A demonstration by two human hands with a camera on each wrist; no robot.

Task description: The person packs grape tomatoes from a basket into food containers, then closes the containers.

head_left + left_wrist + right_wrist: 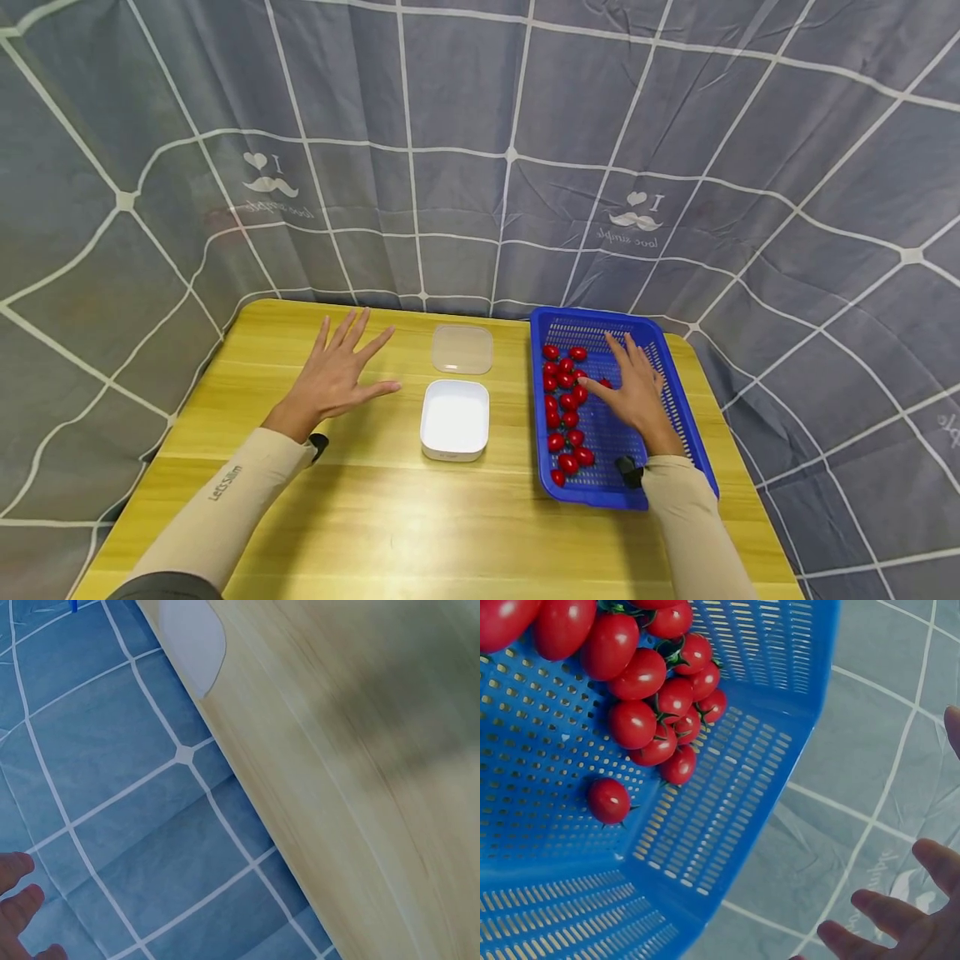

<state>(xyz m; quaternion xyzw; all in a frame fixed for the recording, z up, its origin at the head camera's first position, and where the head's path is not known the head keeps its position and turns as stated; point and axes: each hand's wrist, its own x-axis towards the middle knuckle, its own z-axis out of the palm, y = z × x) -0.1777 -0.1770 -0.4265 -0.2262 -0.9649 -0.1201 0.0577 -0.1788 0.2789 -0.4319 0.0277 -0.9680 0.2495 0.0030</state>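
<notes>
While left hand (pixel 332 375) hovers over wood-grain table (pixel 390 517), fingers splayed, right hand (pixel 636 390), also splayed, hangs over blue basket (pixel 600 433); cherry tomatoes (pixel 568 464) mostly line basket's left side; white square container (pixel 454 419) sits between hands.

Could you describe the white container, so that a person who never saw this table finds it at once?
In the head view, find the blue basket of red tomatoes on the yellow wooden table. To its left, on the near side of a flat translucent lid, stands a small white container. Unlike that lid, it is opaque and has raised walls around an open top.
</notes>
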